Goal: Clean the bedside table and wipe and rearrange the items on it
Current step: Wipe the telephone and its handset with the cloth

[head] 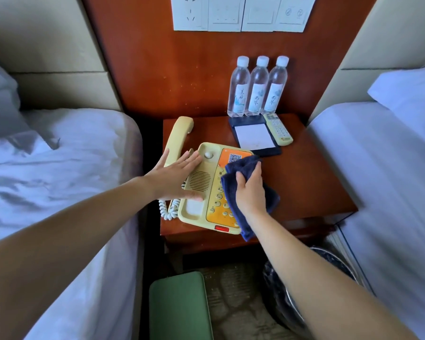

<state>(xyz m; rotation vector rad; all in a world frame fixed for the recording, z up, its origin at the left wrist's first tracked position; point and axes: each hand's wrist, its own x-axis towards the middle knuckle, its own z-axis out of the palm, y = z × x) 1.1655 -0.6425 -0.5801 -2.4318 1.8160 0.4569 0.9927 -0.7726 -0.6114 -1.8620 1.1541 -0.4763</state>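
Progress looks early: left hand spread on phone, right hand clutching cloth; bottles, notepad, remote beyond probably unwiped.

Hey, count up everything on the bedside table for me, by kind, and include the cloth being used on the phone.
water bottles: 3
telephone: 1
notepad: 1
remote control: 1
blue cloth: 1
Total: 7

Bed L, bed R, green stool, bin (black-lined).
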